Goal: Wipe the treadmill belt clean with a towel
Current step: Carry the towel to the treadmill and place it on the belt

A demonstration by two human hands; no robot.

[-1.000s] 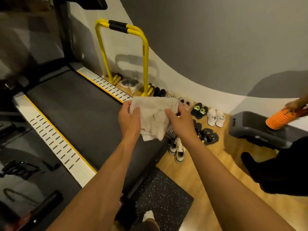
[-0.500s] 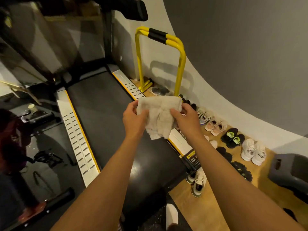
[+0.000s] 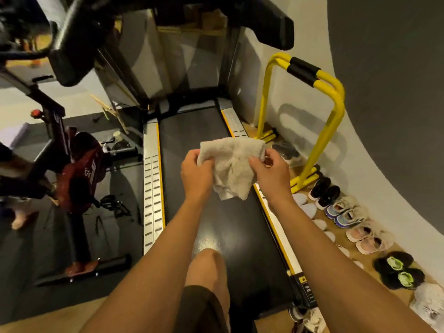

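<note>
A pale beige towel (image 3: 232, 164) hangs bunched between both hands, held in the air above the treadmill. My left hand (image 3: 195, 175) grips its left edge and my right hand (image 3: 270, 173) grips its right edge. The black treadmill belt (image 3: 189, 135) runs straight away from me, flanked by silver side rails (image 3: 152, 188) with yellow edging. My bent knee (image 3: 207, 263) is raised over the near part of the belt. The towel does not touch the belt.
The treadmill console (image 3: 262, 18) looms at the top. A red and black exercise bike (image 3: 77, 169) stands on the left. A yellow handrail frame (image 3: 319, 131) and a row of several shoes (image 3: 346, 212) line the right wall on the wooden floor.
My view has swung left, so the treadmill now lies straight ahead and the exercise bike has appeared. Both hands still hold the towel, and my knee has come up over the belt.
</note>
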